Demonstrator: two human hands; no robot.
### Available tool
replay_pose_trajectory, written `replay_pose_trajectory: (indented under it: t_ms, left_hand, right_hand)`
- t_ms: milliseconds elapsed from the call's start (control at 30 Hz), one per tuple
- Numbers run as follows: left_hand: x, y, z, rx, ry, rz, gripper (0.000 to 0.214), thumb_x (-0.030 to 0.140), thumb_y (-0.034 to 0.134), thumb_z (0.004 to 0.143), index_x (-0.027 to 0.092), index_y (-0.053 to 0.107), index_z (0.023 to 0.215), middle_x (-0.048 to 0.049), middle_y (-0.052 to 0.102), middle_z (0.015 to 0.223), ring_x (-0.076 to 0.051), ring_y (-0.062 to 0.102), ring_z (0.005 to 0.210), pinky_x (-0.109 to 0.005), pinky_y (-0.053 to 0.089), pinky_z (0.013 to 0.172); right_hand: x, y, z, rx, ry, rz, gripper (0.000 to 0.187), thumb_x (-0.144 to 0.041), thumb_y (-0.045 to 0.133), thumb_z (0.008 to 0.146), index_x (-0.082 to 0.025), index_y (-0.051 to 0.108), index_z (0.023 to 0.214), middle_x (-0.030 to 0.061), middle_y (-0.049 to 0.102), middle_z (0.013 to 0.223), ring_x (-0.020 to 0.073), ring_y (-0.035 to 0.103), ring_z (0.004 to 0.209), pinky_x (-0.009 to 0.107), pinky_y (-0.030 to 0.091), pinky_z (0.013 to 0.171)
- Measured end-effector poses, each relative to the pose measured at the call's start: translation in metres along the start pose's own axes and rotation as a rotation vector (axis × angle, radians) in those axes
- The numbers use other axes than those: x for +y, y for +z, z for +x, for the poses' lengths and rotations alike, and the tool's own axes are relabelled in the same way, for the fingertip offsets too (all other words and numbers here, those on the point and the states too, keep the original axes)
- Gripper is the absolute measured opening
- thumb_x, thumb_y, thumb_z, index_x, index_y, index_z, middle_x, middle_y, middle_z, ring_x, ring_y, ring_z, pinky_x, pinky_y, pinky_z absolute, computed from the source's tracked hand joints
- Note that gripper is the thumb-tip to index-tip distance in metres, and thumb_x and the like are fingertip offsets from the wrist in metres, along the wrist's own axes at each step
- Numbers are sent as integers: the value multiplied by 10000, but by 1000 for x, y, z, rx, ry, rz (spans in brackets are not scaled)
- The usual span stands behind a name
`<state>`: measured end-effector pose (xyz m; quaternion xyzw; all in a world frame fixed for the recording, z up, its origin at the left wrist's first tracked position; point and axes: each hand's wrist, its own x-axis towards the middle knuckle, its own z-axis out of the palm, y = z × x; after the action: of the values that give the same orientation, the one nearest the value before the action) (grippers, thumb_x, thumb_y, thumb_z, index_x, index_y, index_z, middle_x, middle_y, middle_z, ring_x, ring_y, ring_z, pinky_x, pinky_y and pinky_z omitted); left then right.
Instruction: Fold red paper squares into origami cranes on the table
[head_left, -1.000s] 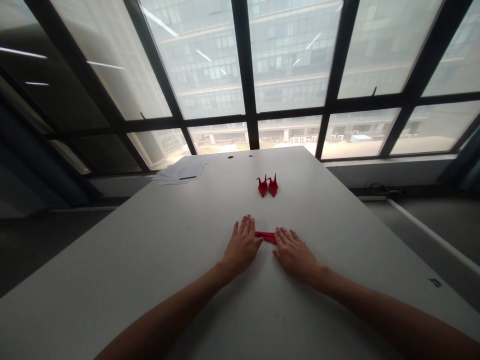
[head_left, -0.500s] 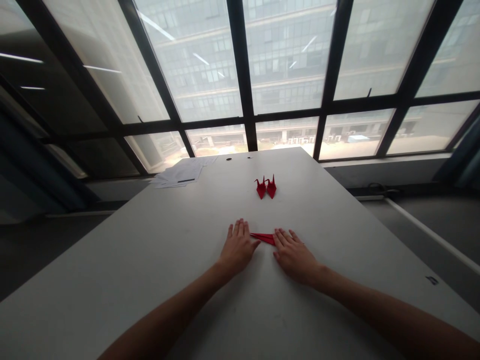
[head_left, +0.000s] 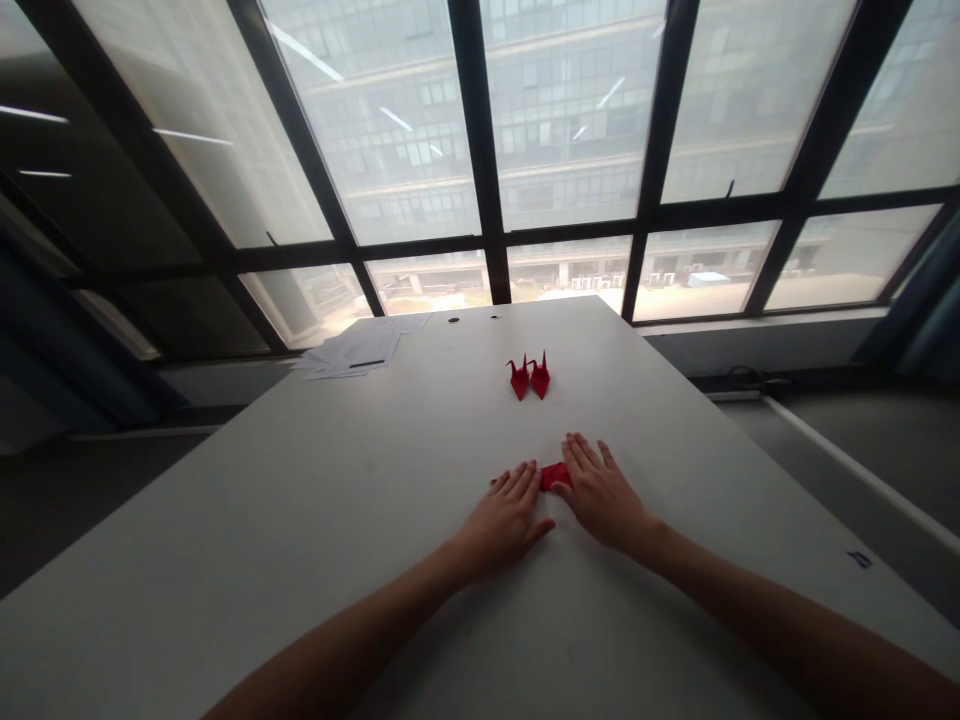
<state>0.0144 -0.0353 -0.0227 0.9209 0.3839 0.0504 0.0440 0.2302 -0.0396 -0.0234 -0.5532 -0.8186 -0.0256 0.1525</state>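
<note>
While the red folded paper [head_left: 555,476] is seen lying just below and right of the frame's centre, its two ends are covered by the hands. Its left part is overlaid by the left hand [head_left: 501,522], whose fingers are extended flat and held close together, with the thumb spread toward the right; a small red tip is exposed beyond the fingers. The right end is covered by the right hand [head_left: 606,500], its fingers straight, the little finger set apart, the thumb laid at the paper's lower edge. Two red paper cranes [head_left: 540,381] are stood side by side above, on the white table [head_left: 300,530]. Loose sheets [head_left: 337,352], crossed by a dark pen-like object [head_left: 367,364], are noted at centre-left.
</note>
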Motion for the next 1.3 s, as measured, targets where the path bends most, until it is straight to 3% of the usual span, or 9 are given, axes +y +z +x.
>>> replay_pose_trajectory:
  t_ms: [333,533,633,733,833,967,1100,1200,1300]
  left_hand:
    - [-1,-11,-6,-84,-30,37,839,686,231,967,90,220,1559,-185,199,1613,-291,162,1510,-458,176,1207]
    - [-23,-22,-25,-124,-245,128,943,746,293,916,0,364,1488,-301,297,1539,-409,260,1462,-571,229,1157]
    - [-27,-29,-16,-32,-393,200,779,583,357,978,-46,435,1430,-340,429,1448,-436,351,1414,-606,213,1152]
    - [-23,-30,0,149,-201,180,521,341,298,1036,116,396,1495,-182,400,1535,-298,299,1470,-532,163,1207]
    - [-16,-21,9,48,61,31,513,386,296,1048,242,309,1540,-73,355,1579,-203,283,1481,-436,245,1202]
    - [-10,-12,7,61,58,15,508,412,343,1041,268,335,1528,-67,379,1569,-227,329,1458,-437,289,1182]
    - [-4,-17,5,144,-9,57,413,281,395,1025,295,501,1423,-71,552,1407,-248,497,1288,-421,417,1077]
    - [-3,-22,9,166,-63,11,365,236,431,1006,311,613,1313,-60,643,1244,-234,573,1109,-391,481,981]
    - [-9,-22,14,233,-97,-108,313,259,498,983,300,677,1236,-44,677,1180,-222,588,1059,-357,497,960]
  right_hand:
    - [-11,11,-11,-176,-52,90,736,-577,262,1006,-74,264,1543,192,219,1602,296,173,1503,547,159,1196]
    - [-13,8,-11,-166,-53,93,753,-589,235,1005,-56,292,1533,203,220,1596,308,178,1501,540,132,1202]
    - [-15,7,-9,-175,-51,109,772,-601,241,1000,-44,281,1534,207,211,1597,312,169,1502,543,126,1204]
    - [-14,10,-9,-172,-49,125,790,-612,268,991,-36,279,1532,215,219,1595,312,170,1502,546,122,1204]
    - [-12,12,-7,-161,-65,146,783,-630,270,985,-72,298,1533,192,234,1600,294,169,1505,544,105,1207]
    - [-8,3,3,0,73,197,658,-514,288,1015,-78,375,1499,197,309,1578,292,235,1488,547,139,1198]
    - [-14,-22,13,320,309,645,478,-392,295,1009,-149,687,1135,154,690,1210,261,613,1163,420,448,1030]
    - [-31,-37,10,32,492,1155,482,-396,336,987,-129,700,817,131,739,823,245,710,751,371,574,687]
    - [-44,-37,3,-308,610,1542,307,-319,461,953,-114,666,852,126,737,845,202,721,696,336,592,668]
